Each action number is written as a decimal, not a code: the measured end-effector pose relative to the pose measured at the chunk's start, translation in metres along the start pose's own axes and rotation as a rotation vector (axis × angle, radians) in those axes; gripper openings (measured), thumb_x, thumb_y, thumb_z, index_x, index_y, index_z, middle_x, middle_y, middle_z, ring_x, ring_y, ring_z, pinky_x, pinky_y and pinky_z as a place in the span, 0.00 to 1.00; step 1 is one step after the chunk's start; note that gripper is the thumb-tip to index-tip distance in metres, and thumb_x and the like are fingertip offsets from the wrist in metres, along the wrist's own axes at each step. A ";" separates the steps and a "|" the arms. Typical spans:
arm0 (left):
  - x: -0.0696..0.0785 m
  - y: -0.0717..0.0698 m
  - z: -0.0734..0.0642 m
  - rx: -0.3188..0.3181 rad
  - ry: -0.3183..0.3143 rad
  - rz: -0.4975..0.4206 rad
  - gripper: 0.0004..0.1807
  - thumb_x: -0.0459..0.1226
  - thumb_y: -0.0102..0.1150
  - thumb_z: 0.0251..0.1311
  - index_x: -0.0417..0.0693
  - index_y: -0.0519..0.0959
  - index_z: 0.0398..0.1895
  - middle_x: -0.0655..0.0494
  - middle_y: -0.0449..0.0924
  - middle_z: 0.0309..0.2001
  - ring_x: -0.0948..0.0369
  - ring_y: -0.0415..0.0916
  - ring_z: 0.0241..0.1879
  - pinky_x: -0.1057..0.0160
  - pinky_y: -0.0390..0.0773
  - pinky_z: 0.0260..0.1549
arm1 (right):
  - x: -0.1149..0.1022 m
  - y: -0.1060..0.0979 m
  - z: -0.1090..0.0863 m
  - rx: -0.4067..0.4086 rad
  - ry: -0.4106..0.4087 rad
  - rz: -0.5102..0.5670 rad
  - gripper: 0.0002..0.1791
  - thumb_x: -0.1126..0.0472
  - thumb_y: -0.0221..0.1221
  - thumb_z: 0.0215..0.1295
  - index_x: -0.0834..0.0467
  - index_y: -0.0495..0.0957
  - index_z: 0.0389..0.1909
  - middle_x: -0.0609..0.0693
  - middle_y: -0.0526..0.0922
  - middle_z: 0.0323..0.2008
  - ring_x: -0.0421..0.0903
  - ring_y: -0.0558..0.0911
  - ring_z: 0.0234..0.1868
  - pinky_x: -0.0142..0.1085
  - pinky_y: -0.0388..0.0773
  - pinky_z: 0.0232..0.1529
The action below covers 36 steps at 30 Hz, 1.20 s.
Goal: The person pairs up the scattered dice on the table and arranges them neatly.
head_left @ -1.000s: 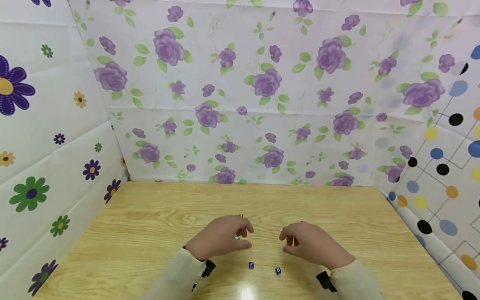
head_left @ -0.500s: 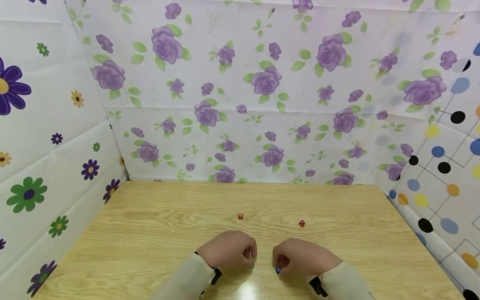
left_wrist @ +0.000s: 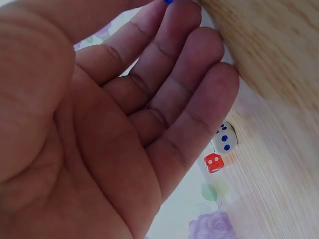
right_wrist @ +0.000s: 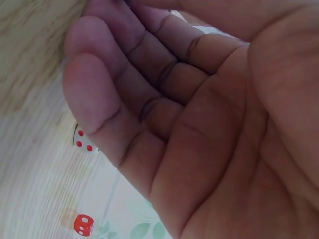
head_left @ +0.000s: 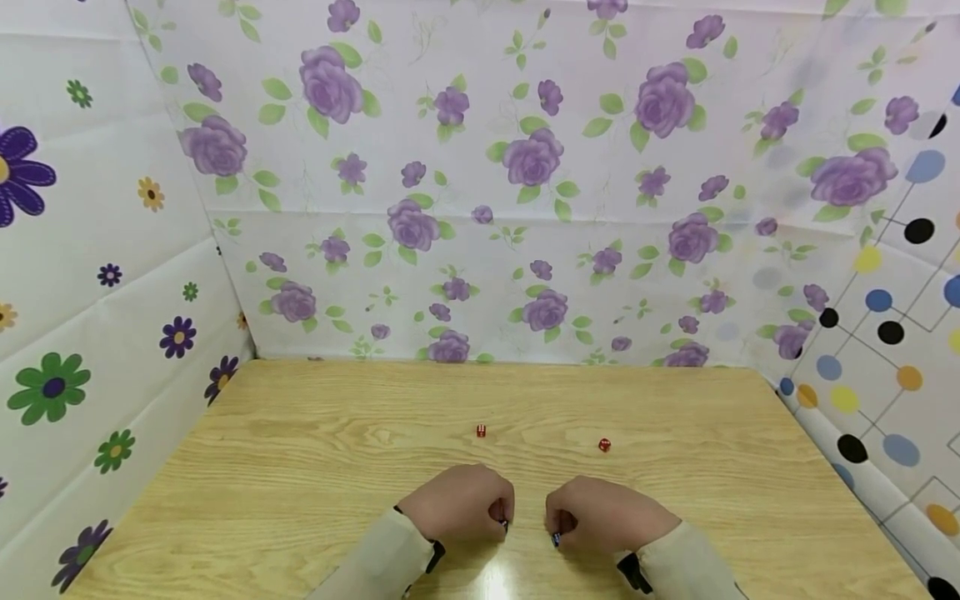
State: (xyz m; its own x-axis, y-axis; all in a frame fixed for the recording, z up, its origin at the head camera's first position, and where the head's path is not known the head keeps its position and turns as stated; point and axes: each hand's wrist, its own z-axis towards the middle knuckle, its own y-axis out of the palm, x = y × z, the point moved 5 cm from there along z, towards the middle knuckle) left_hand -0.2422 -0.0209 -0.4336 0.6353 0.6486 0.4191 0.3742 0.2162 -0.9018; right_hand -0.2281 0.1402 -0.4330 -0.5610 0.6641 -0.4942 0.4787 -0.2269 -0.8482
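My left hand (head_left: 463, 502) is low over the near part of the table, pinching a small blue die (head_left: 504, 526) between thumb and fingertips. Opposite it, my right hand (head_left: 606, 512) pinches a second blue die (head_left: 556, 539), part of which shows beside the fingertips. Only a sliver of blue die (left_wrist: 168, 1) shows at the top of the left wrist view. Past the left fingers stand a white die (left_wrist: 226, 138) with blue dots and a red die (left_wrist: 214, 163). In the right wrist view, a white die (right_wrist: 83, 139) with red dots is partly hidden by the fingers.
Two red dice, one left (head_left: 482, 431) and one right (head_left: 604, 446), lie farther back on the wooden table (head_left: 337, 417). A flowered cloth (head_left: 480, 275) hangs along the table's back edge, with patterned cloths at both sides.
Both hands have come nearer the body and down to the blue dice, and their fingers have closed on them. The red dice behind, hidden a second ago, now show.
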 end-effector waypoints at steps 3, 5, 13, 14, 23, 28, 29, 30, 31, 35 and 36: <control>0.000 0.000 -0.001 0.002 0.005 -0.005 0.08 0.34 0.64 0.51 0.62 0.80 0.26 0.75 0.73 0.24 0.74 0.70 0.23 0.73 0.72 0.26 | -0.001 0.000 0.001 -0.003 0.002 -0.001 0.08 0.66 0.64 0.57 0.47 0.79 0.29 0.33 0.75 0.25 0.29 0.72 0.25 0.27 0.72 0.28; 0.000 0.000 -0.001 0.005 0.008 -0.004 0.08 0.34 0.64 0.51 0.62 0.81 0.26 0.75 0.74 0.24 0.75 0.70 0.24 0.73 0.72 0.27 | -0.001 0.001 0.001 -0.003 0.004 -0.001 0.08 0.65 0.64 0.57 0.47 0.79 0.28 0.33 0.75 0.24 0.29 0.72 0.24 0.27 0.72 0.28; 0.001 0.001 0.001 -0.003 0.022 -0.056 0.11 0.30 0.61 0.48 0.59 0.80 0.21 0.72 0.73 0.21 0.73 0.63 0.20 0.73 0.67 0.22 | 0.000 0.002 0.002 0.011 0.006 -0.019 0.09 0.65 0.64 0.56 0.46 0.79 0.26 0.33 0.74 0.23 0.30 0.71 0.23 0.27 0.71 0.27; 0.002 0.001 0.001 -0.003 0.025 -0.059 0.11 0.29 0.61 0.48 0.59 0.80 0.21 0.71 0.73 0.20 0.73 0.62 0.19 0.73 0.66 0.22 | 0.000 0.003 0.003 0.010 0.005 -0.023 0.08 0.64 0.64 0.56 0.46 0.79 0.26 0.32 0.74 0.23 0.29 0.71 0.23 0.27 0.71 0.27; 0.003 0.002 0.000 -0.008 0.050 -0.042 0.10 0.30 0.61 0.51 0.59 0.83 0.25 0.74 0.76 0.25 0.75 0.69 0.22 0.74 0.72 0.26 | 0.001 0.004 0.003 0.005 0.023 -0.037 0.09 0.63 0.65 0.56 0.45 0.78 0.25 0.32 0.74 0.23 0.30 0.71 0.23 0.27 0.71 0.27; 0.004 0.001 -0.001 -0.010 0.043 -0.039 0.09 0.32 0.63 0.53 0.59 0.82 0.26 0.74 0.76 0.25 0.74 0.70 0.23 0.74 0.72 0.26 | 0.001 0.004 0.002 0.007 0.033 -0.031 0.09 0.63 0.65 0.57 0.45 0.79 0.25 0.32 0.75 0.23 0.30 0.72 0.24 0.28 0.71 0.27; 0.004 0.001 -0.001 -0.011 0.042 -0.042 0.09 0.32 0.63 0.53 0.59 0.83 0.26 0.73 0.76 0.25 0.74 0.70 0.23 0.74 0.72 0.26 | 0.001 0.004 0.002 0.009 0.033 -0.032 0.09 0.63 0.65 0.57 0.45 0.79 0.25 0.32 0.75 0.23 0.30 0.72 0.24 0.27 0.71 0.28; 0.004 0.001 -0.001 -0.009 0.041 -0.044 0.09 0.32 0.63 0.53 0.59 0.83 0.26 0.73 0.76 0.25 0.74 0.70 0.23 0.74 0.72 0.26 | 0.001 0.003 0.002 0.010 0.032 -0.031 0.09 0.63 0.65 0.57 0.45 0.79 0.25 0.32 0.75 0.24 0.29 0.72 0.24 0.27 0.71 0.28; 0.004 0.001 -0.001 -0.008 0.040 -0.046 0.09 0.31 0.63 0.53 0.59 0.82 0.26 0.73 0.76 0.25 0.74 0.70 0.23 0.74 0.72 0.26 | 0.000 0.003 0.002 0.009 0.029 -0.031 0.09 0.63 0.65 0.57 0.45 0.79 0.25 0.32 0.75 0.24 0.29 0.72 0.24 0.27 0.71 0.28; 0.004 0.001 -0.002 0.002 0.038 -0.052 0.09 0.31 0.63 0.52 0.59 0.83 0.26 0.73 0.76 0.25 0.75 0.70 0.23 0.74 0.72 0.26 | -0.002 0.004 0.002 0.001 0.011 -0.024 0.08 0.62 0.64 0.58 0.45 0.79 0.26 0.32 0.75 0.24 0.29 0.72 0.24 0.27 0.71 0.27; 0.004 0.001 -0.002 0.003 0.037 -0.054 0.09 0.31 0.63 0.52 0.59 0.83 0.26 0.73 0.77 0.25 0.74 0.70 0.23 0.74 0.72 0.27 | -0.002 0.004 0.002 0.000 0.006 -0.024 0.07 0.62 0.64 0.58 0.45 0.79 0.26 0.32 0.75 0.24 0.29 0.72 0.24 0.27 0.71 0.27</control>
State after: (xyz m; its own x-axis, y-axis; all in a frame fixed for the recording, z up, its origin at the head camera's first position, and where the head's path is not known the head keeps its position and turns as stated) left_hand -0.2381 -0.0199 -0.4330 0.6390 0.6084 0.4707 0.4065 0.2525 -0.8781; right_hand -0.2262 0.1365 -0.4354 -0.5679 0.6738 -0.4728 0.4655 -0.2108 -0.8596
